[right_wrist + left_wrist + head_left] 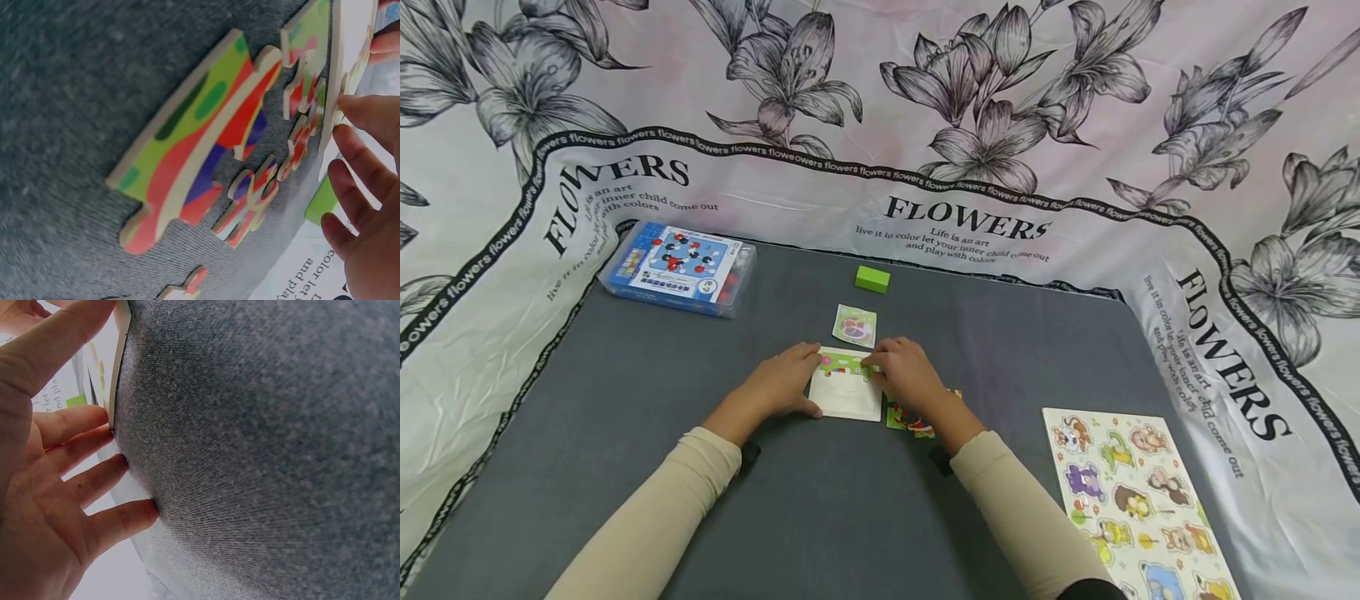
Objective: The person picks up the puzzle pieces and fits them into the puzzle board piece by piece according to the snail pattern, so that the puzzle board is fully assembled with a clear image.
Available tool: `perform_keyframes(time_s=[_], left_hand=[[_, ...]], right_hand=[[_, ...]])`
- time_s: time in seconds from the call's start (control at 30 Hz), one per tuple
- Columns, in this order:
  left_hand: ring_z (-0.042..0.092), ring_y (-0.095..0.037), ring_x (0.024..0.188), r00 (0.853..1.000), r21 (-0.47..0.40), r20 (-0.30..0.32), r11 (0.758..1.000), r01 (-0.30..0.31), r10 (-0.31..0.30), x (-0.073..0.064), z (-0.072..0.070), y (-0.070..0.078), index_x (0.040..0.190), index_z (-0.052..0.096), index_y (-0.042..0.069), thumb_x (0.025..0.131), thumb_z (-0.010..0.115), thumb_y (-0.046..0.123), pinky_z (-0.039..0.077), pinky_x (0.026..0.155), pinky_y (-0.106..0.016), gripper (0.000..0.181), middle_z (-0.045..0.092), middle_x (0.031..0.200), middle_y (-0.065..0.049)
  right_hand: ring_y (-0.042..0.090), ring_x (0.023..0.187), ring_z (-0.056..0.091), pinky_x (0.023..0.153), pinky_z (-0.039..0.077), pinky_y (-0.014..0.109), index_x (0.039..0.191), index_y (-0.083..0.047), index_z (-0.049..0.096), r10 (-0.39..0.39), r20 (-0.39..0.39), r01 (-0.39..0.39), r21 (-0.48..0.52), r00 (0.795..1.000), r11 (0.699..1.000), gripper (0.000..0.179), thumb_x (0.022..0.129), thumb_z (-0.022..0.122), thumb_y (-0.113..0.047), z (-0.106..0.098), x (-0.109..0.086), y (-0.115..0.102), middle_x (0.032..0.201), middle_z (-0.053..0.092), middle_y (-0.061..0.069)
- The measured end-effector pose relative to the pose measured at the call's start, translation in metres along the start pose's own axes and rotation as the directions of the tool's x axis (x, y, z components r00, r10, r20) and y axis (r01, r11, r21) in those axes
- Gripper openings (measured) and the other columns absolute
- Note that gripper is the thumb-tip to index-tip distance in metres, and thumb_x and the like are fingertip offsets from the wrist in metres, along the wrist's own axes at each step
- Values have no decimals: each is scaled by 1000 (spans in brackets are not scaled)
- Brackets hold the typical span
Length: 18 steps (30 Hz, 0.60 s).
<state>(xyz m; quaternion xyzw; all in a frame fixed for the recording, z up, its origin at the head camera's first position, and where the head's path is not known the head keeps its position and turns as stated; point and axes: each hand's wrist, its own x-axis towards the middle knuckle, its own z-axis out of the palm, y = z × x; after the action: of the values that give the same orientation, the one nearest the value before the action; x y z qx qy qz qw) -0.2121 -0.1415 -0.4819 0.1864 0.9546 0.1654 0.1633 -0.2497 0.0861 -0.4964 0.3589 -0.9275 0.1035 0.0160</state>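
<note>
A shallow white puzzle board (846,397) lies in front of me with a green-edged strip of puzzle pieces (842,362) along its far side. My left hand (784,382) rests at the board's left edge, thumb at the near corner. In the left wrist view its fingers (94,481) are spread, tips touching the board's edge and the table. My right hand (912,379) pinches a puzzle piece at the board's far right; its fingertips partly hide that piece. Loose colourful puzzle pieces (194,144) lie under and beside the right wrist.
A small picture card (854,326) and a green block (872,279) sit beyond the board. A clear-and-blue boxed molecule kit (677,267) stands at the back left. At the right lies an animal picture board (1131,492). Floral cloth (820,196) borders the grey table (805,517).
</note>
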Motion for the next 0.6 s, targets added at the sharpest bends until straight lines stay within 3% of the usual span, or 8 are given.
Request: perform_keyframes(time_s=[0.37,0.6], left_hand=[[30,-36,143,1000,-2,9,1000,-17,17,1,10,4,144,43,-2,74,84,39,36,107,-57,90,34,154,-17],[29,-37,143,1000,12,-5,1000,-10,10,2,4,-2,144,42,-2,75,83,39,36,107,-58,91,33,155,-18]], right_hand=[[29,112,59,102,42,49,109,-10,73,48,10,-48,77,999,996,22,88,72,-13,-11,-29,13,113,69,8],[28,113,58,103,40,49,110,-12,73,48,51,-51,69,998,996,23,88,72,-15,-23,-38,20,113,69,6]])
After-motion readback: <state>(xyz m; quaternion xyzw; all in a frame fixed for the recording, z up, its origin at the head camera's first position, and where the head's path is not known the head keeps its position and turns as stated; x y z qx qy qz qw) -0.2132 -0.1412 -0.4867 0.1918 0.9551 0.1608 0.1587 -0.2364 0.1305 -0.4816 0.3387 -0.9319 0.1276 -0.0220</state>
